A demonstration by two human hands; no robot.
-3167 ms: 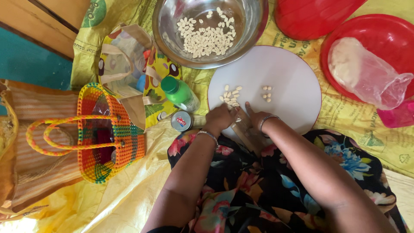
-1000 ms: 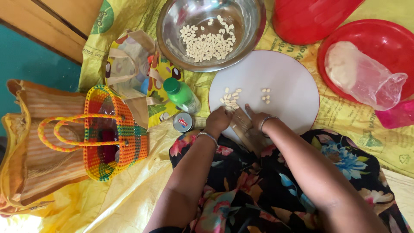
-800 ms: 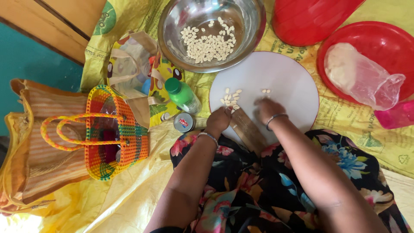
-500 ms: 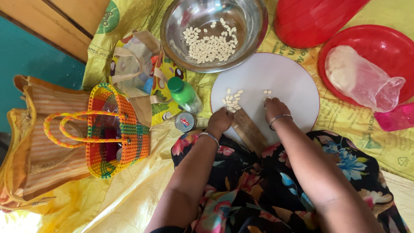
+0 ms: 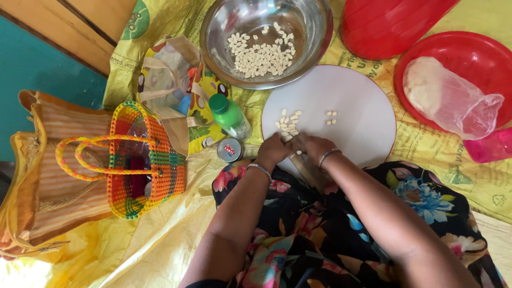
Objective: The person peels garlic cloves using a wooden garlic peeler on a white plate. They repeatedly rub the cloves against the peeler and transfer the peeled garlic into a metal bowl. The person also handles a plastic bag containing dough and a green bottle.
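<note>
left hand [image 5: 274, 150]: fingers curled shut at the near edge of the white round board [image 5: 362, 106], pinching something small; what exactly is hidden under the knuckles
right hand [image 5: 314, 146]: touching the left hand, fingers closed over the same spot; a thin wooden-looking stick or handle [image 5: 306, 170] runs from under both hands toward the lap, can't tell which hand grips it
peeled seeds [image 5: 288, 122]: small pale pile on the board's left half, just beyond the fingertips; a few loose ones [image 5: 331, 117] toward the board's centre
steel bowl [image 5: 314, 48]: off the board's far-left edge, holds the bulk heap of the same pale seeds [image 5: 261, 56]
step in hand: looks like working one seed between both hands, right beside the pile
next move calls for: probably a short, light drop onto the pile without scattering it
left of board: green-capped bottle [image 5: 229, 116], small round tin [image 5: 230, 150], woven multicolour basket [image 5: 144, 160]
right of board: red plate [image 5: 480, 48] with a clear plastic bag [image 5: 448, 101]
</note>
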